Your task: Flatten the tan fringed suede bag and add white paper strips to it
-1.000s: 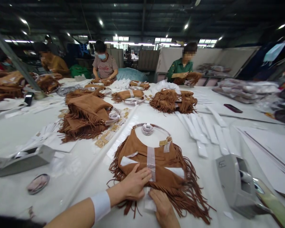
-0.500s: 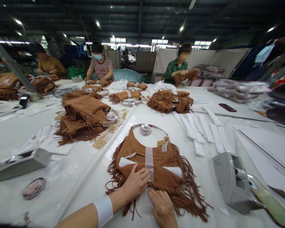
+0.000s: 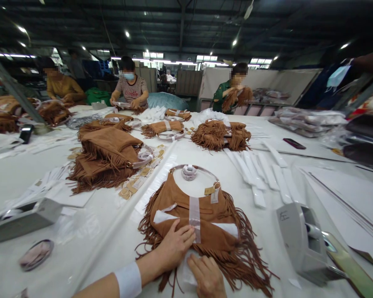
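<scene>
On the white tabletop (image 3: 298,165), close to its near edge, lies a tan suede fringed bag (image 3: 202,223) with a clear ring handle (image 3: 194,169) pointing away from the person. A strip of clear tape (image 3: 194,215) runs down the middle of its front, and white paper (image 3: 161,216) shows at both sides under the flap. The left hand (image 3: 174,246) lies flat on the bag's lower front, fingers spread and fingertips touching the tape's lower end; its grip is wide, holding nothing. The right hand (image 3: 207,275) rests just beside it on white paper among the lower fringe, fingers curled down; whether it pinches the paper cannot be told. A grey tape dispenser (image 3: 301,240) stands to the right, near the bag. A stack of similar tan fringed bags (image 3: 107,155) sits to the left, farther back. Three other people work at the tabletop's far side.
</scene>
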The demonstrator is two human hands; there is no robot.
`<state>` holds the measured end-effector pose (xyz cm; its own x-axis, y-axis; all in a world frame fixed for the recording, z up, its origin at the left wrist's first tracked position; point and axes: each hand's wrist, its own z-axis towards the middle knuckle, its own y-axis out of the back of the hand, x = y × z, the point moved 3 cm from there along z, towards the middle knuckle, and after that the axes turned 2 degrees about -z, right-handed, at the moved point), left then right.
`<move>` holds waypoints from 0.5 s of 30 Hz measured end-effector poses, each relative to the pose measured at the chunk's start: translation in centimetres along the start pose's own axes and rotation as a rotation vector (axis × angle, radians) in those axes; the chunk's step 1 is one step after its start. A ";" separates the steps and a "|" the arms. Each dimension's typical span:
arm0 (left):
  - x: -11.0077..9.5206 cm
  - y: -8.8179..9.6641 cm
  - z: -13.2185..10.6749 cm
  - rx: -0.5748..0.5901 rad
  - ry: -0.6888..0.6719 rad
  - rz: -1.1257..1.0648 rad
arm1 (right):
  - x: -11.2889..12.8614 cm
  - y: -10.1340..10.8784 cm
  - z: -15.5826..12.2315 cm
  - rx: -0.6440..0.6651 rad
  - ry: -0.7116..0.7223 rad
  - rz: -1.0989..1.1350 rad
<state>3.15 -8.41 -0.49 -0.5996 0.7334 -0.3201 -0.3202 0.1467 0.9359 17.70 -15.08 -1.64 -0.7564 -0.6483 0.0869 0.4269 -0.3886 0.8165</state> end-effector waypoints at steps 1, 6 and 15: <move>-0.1 0.2 -0.1 0.017 -0.006 -0.002 | -0.1 0.2 0.3 0.009 0.002 0.007; -0.6 1.5 -0.5 0.034 0.010 -0.037 | -1.3 1.9 3.2 0.019 -0.054 0.105; -0.8 0.5 0.9 -0.217 0.210 -0.160 | -4.8 1.9 7.0 0.107 -0.058 0.276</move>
<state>4.12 -8.34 0.32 -0.6596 0.5568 -0.5049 -0.5574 0.0882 0.8255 18.71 -8.12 3.45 -0.6473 -0.6803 0.3439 0.5683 -0.1300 0.8125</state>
